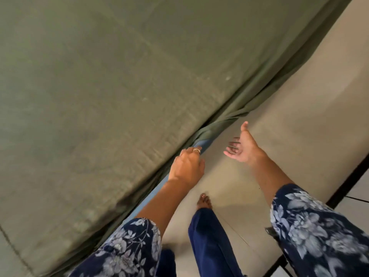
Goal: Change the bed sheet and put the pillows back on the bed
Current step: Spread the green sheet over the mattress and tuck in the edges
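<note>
A green sheet (pixel 111 80) covers the bed, running past the frame's top and left edges, with its side bunched along the mattress edge (pixel 151 194), a thin blue strip. The left hand (pixel 186 166) presses there, fingertips hidden in the fold, so its grip cannot be told. The right hand (pixel 240 145) hovers spread above the floor (pixel 289 116).

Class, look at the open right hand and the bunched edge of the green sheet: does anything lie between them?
Nothing visible does. The right hand hangs open over bare floor, with only air between it and the sheet.
</note>
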